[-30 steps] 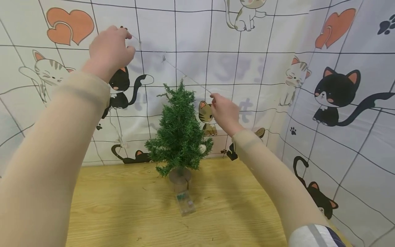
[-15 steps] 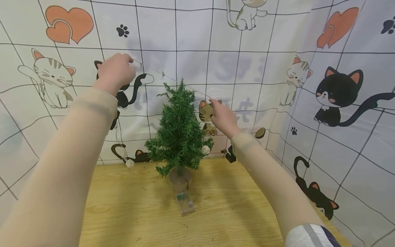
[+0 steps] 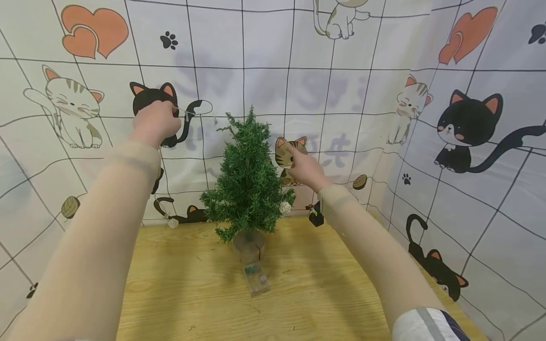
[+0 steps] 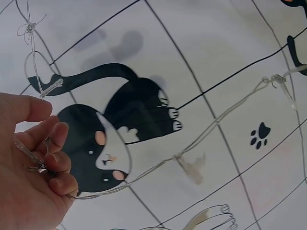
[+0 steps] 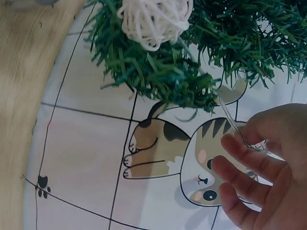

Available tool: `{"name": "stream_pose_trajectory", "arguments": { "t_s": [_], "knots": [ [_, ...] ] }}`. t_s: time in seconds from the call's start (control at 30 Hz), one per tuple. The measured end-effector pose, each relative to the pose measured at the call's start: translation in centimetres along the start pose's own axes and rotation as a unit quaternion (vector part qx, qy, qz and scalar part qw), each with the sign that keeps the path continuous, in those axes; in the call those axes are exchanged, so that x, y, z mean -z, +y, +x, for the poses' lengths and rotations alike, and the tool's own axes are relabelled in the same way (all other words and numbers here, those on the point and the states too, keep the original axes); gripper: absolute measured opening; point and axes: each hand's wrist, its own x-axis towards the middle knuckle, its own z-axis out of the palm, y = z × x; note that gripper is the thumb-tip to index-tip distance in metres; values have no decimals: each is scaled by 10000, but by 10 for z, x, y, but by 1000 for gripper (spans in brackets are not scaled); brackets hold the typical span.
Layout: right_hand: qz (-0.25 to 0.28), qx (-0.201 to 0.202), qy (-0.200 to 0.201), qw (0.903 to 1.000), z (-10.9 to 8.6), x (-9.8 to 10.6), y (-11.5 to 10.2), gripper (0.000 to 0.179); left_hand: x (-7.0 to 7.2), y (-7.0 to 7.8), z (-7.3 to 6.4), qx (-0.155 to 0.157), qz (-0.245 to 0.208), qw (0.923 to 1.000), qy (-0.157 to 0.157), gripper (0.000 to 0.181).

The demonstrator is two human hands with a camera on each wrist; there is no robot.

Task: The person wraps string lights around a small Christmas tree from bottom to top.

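At ten o'clock from the green, bushy artificial tree (image 3: 247, 175), the left hand (image 3: 154, 123) curls its fingers round thin, clear plastic-coated wire (image 4: 176, 157), probably so the trailing length cannot slip. A white woven ball (image 3: 172, 223) shows at eight o'clock, near the tabletop. The tree stands upright on a brown round base (image 3: 249, 247), likely for steadiness, a flat clear plastic box (image 3: 257, 281) at six o'clock. Between two and three, the right hand (image 3: 308, 169) pinches the wire between thumb and forefinger, apparently keeping it off the branches.
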Motion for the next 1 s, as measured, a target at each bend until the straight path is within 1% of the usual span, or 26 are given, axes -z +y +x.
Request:
{"name": "stream_pose_trajectory", "arguments": {
  "t_s": [0.1,0.2,0.27,0.3,0.37,0.43,0.5,0.57,0.67,0.8,0.9,1.0],
  "knots": [
    [145,28,-104,9998,1,-3,1,71,-9,-9,-3,-12,-15,10000,-33,52],
    [299,-6,-214,9993,1,-6,0,66,-19,-16,-6,-4,-70,10000,-47,51],
    [402,-27,-287,9988,1,-8,0,63,-27,-21,-9,-1,-129,9999,-39,48],
    [429,-37,-294,9986,1,-9,-1,62,-31,-22,-9,-16,-146,9999,-22,44],
    [504,-47,-332,9982,1,-11,-1,64,-39,-26,-11,-8,-171,9999,-23,37],
    [540,-24,-360,9979,0,-13,-2,66,-46,-29,-13,-7,-196,9998,-53,34],
    [569,-35,-388,9976,0,-15,-1,69,-53,-33,-14,34,-213,9997,-147,35],
    [559,-74,-456,9974,0,-17,0,69,-59,-36,-16,103,-289,9992,-260,42],
    [595,-141,-557,9966,1,-21,1,69,-68,-40,-18,172,-353,9983,-421,48],
    [602,-137,-675,9958,2,-26,3,69,-77,-44,-19,246,-355,9975,-556,51],
    [657,-110,-742,9950,3,-29,4,68,-81,-47,-19,317,-360,9969,-621,51],
    [785,-67,-769,9939,4,-32,6,64,-84,-49,-20,284,-320,9970,-645,51]
  ]
}}
